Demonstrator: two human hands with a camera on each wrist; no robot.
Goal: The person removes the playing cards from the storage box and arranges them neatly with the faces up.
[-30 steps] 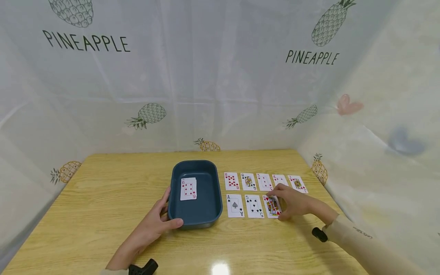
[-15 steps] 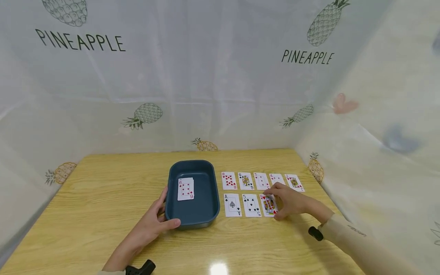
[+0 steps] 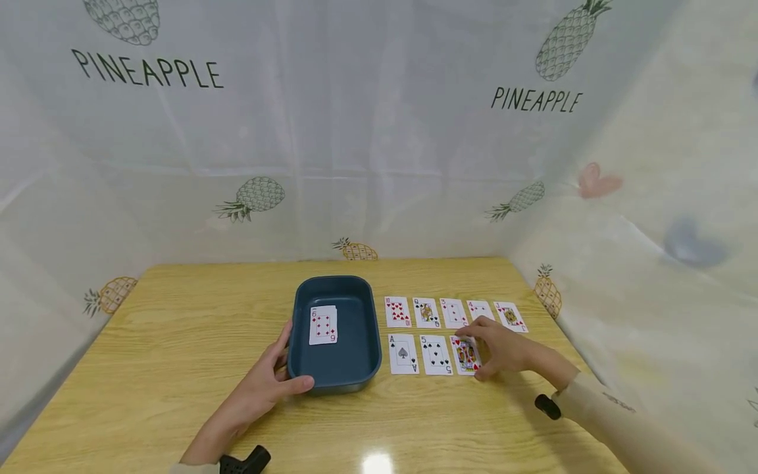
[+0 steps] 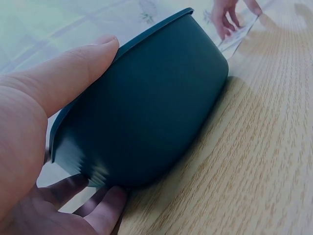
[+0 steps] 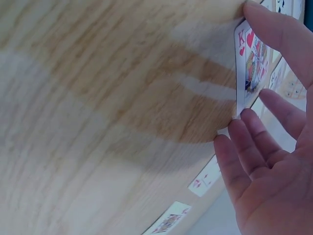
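Observation:
A dark blue plastic tub (image 3: 349, 368) stands on the wooden table. My left hand (image 3: 266, 378) grips its near-left corner, thumb over the rim and fingers against the outer wall, as the left wrist view shows. Inside the tub lies a small stack of playing cards topped by the six of diamonds (image 3: 323, 327). My right hand (image 3: 506, 345) holds the king of hearts (image 3: 465, 355) at its two short ends, thumb at the near end and fingertips at the far end. In the right wrist view the king of hearts (image 5: 254, 63) lies flat or nearly flat on the table.
Left of the king lie the ace of spades (image 3: 404, 354) and five of spades (image 3: 435, 355). A back row runs from the ten of hearts (image 3: 397, 312) to a jack (image 3: 510, 316), its four (image 3: 478, 309) partly covered by my right hand. A pineapple-print curtain (image 3: 331, 131) hangs behind.
The head view shifts slightly and returns. Both hands, the tub and the cards keep essentially the same places; the right fingers remain at the king of hearts.

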